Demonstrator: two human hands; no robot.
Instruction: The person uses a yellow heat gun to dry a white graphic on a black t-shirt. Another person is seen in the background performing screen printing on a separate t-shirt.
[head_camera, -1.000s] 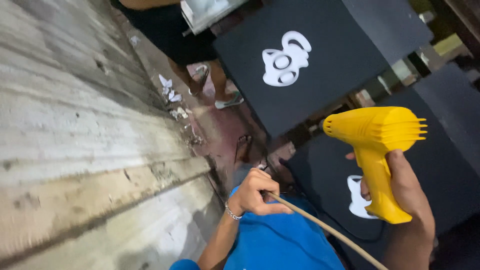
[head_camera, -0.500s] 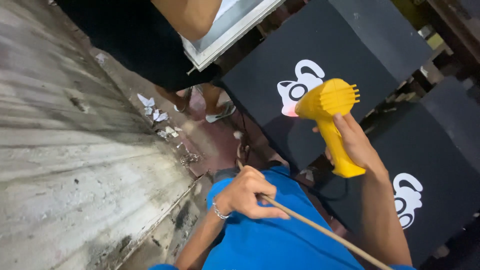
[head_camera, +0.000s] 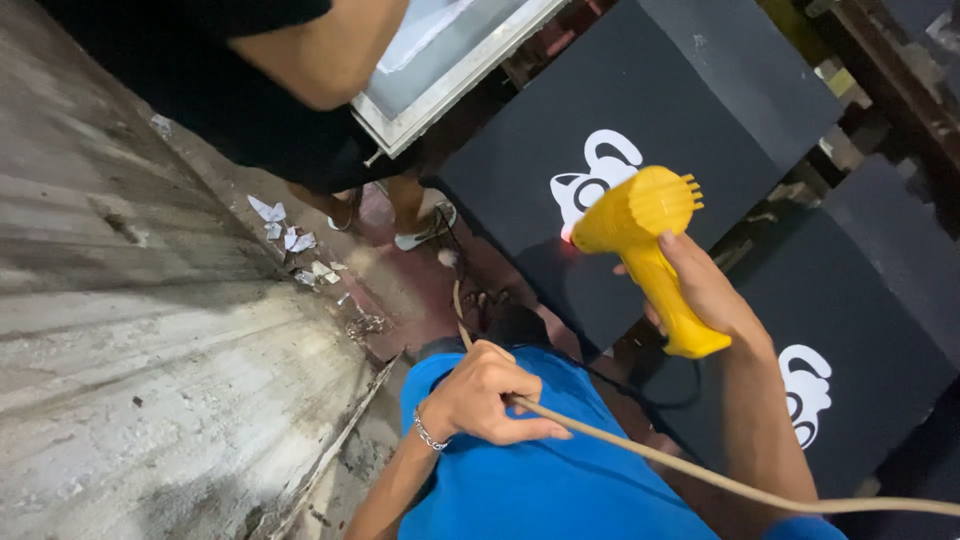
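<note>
Yellow plastic, pistol-shaped, the heat gun (head_camera: 645, 245) sits to the right of the middle of the view, its comb-like nozzle pointing up and away and its muzzle just over a white cartoon print (head_camera: 592, 183) on a black fabric panel (head_camera: 640, 110), where a small reddish glow shows at the nozzle end. The right hand (head_camera: 705, 295) wraps its fingers tight around the gun's grip, thumb along the near side, so the tool is firmly clasped. Lower and to the left, the left hand (head_camera: 485, 395), with a silver chain bracelet (head_camera: 428, 432) at the wrist, pinches a beige cord (head_camera: 700, 475) between thumb and curled fingers; the cord runs from near the floor, through the hand and out toward the lower right edge. Under that hand lies the person's blue shirt (head_camera: 530, 480). On the right, a second black panel (head_camera: 870, 330) carries another white print (head_camera: 808, 390). At the far left another person in dark clothes (head_camera: 230, 90) stands with a bare forearm (head_camera: 330, 55) over a white-framed screen (head_camera: 450, 60), feet in sandals (head_camera: 420, 232) on a reddish floor. Torn white paper scraps (head_camera: 290, 240) lie near the edge of a worn grey concrete surface (head_camera: 130, 350) that fills the left side.
</note>
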